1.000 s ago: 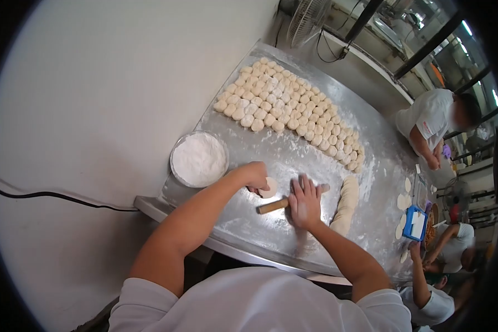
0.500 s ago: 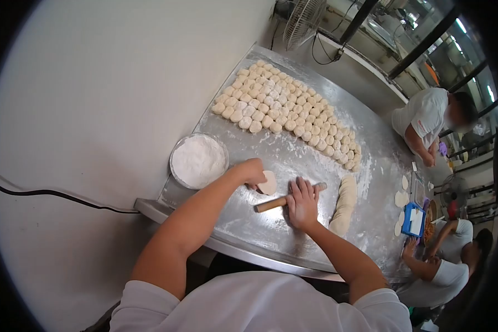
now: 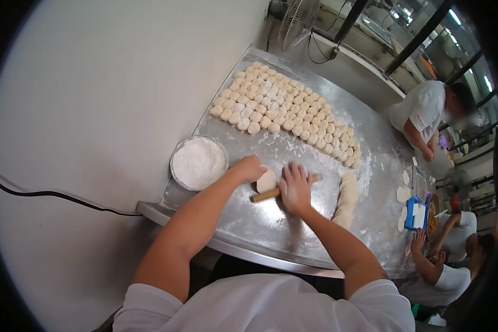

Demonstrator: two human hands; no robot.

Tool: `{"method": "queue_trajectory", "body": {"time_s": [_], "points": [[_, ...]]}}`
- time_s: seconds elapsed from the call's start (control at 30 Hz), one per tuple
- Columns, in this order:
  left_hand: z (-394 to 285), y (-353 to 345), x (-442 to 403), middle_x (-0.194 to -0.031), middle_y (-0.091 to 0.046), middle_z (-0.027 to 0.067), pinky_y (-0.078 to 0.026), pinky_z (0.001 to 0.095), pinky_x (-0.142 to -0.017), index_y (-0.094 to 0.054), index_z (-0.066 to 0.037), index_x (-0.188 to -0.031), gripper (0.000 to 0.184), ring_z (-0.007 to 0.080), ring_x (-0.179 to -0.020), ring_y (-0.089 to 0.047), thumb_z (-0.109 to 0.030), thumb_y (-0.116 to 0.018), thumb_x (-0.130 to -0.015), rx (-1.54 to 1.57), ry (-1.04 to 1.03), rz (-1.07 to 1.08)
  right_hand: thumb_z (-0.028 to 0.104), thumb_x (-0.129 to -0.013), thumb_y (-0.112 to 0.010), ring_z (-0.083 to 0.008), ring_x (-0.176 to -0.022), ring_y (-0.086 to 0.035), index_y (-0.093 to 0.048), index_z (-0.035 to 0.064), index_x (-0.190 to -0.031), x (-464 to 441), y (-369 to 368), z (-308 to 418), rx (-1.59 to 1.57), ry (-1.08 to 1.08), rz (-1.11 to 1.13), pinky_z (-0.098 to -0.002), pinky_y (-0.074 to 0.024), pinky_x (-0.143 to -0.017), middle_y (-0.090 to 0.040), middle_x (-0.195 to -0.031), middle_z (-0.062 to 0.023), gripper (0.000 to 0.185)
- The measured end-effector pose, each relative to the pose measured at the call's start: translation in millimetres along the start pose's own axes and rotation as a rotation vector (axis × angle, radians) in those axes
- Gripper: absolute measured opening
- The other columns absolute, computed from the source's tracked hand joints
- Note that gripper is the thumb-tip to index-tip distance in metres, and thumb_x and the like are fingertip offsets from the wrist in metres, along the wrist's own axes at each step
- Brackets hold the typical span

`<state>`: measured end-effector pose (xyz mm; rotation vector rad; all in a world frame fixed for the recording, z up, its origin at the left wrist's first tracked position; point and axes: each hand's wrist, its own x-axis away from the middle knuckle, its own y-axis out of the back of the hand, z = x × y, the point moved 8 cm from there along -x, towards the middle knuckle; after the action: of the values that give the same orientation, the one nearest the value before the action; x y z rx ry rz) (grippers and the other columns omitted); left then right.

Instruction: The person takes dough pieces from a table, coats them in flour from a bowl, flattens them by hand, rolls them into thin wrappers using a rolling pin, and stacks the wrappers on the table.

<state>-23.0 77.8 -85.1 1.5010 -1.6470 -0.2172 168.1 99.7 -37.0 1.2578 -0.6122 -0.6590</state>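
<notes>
My left hand (image 3: 250,168) is closed on the near-left edge of a flat, round dough wrapper (image 3: 266,181) lying on the steel table. Fingers stretched out, my right hand (image 3: 295,191) lies palm down across a wooden rolling pin (image 3: 264,196). The pin's left end sticks out beside the wrapper, touching or just under its lower edge. Left of my left hand stands a bowl of white flour (image 3: 199,162). A thick dough log (image 3: 346,202) rests to the right of my right hand.
Many dough pieces (image 3: 285,108) cover the back of the steel table (image 3: 243,232). At the right are several flat wrappers (image 3: 402,193), a blue tray (image 3: 409,214) and a scale (image 3: 420,185). Co-workers (image 3: 423,113) stand along that side. A wall (image 3: 94,110) borders the left.
My right hand and the rolling pin have moved left and up, closer to the dough wrapper. My left hand stays at the wrapper's edge. A co-worker's hand at the right has lifted.
</notes>
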Motion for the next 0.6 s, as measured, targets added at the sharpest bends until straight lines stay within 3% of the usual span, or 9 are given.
{"method": "queue_trajectory", "body": {"time_s": [0.07, 0.17, 0.27, 0.37, 0.47, 0.57, 0.6], "points": [[10.8, -19.2, 1.0, -0.088, -0.079, 0.0195, -0.061, 0.0434, -0.076, -0.078, 0.006, -0.106, 0.044, 0.0349, -0.075, -0.076, -0.037, -0.069, -0.101, 0.129, 0.122, 0.254, 0.037, -0.108, -0.052, -0.0419, -0.157, -0.033, -0.049, 0.0068, -0.158, 52.9, 0.0, -11.8, -0.035, 0.091, -0.023, -0.0665, -0.0195, -0.127, -0.037, -0.17, -0.022, 0.059], [-1.1, -9.3, 18.7, -0.072, -0.075, 0.0144, -0.059, 0.0369, -0.058, -0.08, 0.004, -0.09, 0.029, 0.0261, -0.057, -0.071, -0.024, -0.075, -0.095, 0.078, 0.105, 0.291, 0.038, -0.108, -0.051, -0.0428, -0.157, -0.034, -0.05, 0.0071, -0.159, 41.1, 5.2, -7.1, -0.028, 0.101, 0.029, -0.0664, -0.0182, -0.127, -0.035, -0.171, -0.0224, 0.059], [-21.2, 5.7, 32.1, -0.087, -0.079, 0.0181, -0.061, 0.0429, -0.075, -0.079, 0.005, -0.102, 0.043, 0.0334, -0.075, -0.076, -0.037, -0.07, -0.1, -0.112, 0.052, 0.262, 0.041, -0.108, -0.049, -0.0438, -0.16, -0.027, -0.039, 0.007, -0.164, -39.8, 6.4, 15.3, 0.056, 0.016, -0.074, -0.0649, -0.0145, -0.129, -0.028, -0.174, -0.0239, 0.067], [-29.5, 22.6, 29.2, -0.099, -0.079, 0.0212, -0.06, 0.0457, -0.084, -0.08, 0.002, -0.101, 0.041, 0.0376, -0.091, -0.077, -0.038, -0.071, -0.1, -0.303, -0.07, -0.143, 0.043, -0.108, -0.049, -0.0443, -0.162, -0.022, -0.03, 0.0054, -0.167, -103.6, 13.3, 30.3, 0.024, -0.015, -0.198, -0.0636, -0.0133, -0.13, -0.025, -0.175, -0.0248, 0.072], [-29.1, 24.2, 29.0, -0.109, -0.077, 0.024, -0.057, 0.0487, -0.092, -0.08, 0.0, -0.1, 0.039, 0.0416, -0.107, -0.074, -0.038, -0.072, -0.099, -0.257, -0.053, -0.094, 0.041, -0.108, -0.048, -0.0439, -0.161, -0.024, -0.033, 0.0043, -0.166, -94.1, 10.9, 27.6, -0.035, -0.007, -0.234, -0.0628, -0.0143, -0.13, -0.029, -0.173, -0.0254, 0.07], [-14.4, 15.8, 10.9, -0.096, -0.079, 0.0222, -0.06, 0.0466, -0.08, -0.08, 0.001, -0.098, 0.036, 0.0371, -0.089, -0.077, -0.035, -0.073, -0.099, -0.112, -0.154, -0.173, 0.04, -0.108, -0.048, -0.0439, -0.16, -0.027, -0.041, 0.006, -0.163, -9.9, 1.1, 10.2, -0.047, 0.026, -0.054, -0.0645, -0.0166, -0.129, -0.032, -0.172, -0.0243, 0.065], [-8.7, 9.4, 8.1, -0.091, -0.078, 0.0211, -0.06, 0.0455, -0.075, -0.08, 0.001, -0.096, 0.036, 0.0351, -0.082, -0.076, -0.034, -0.073, -0.098, -0.082, -0.098, -0.037, 0.04, -0.108, -0.048, -0.044, -0.159, -0.029, -0.045, 0.0067, -0.161, 20.5, -0.4, 5.8, -0.022, 0.051, 0.025, -0.0657, -0.0177, -0.128, -0.033, -0.172, -0.0235, 0.063]]}}
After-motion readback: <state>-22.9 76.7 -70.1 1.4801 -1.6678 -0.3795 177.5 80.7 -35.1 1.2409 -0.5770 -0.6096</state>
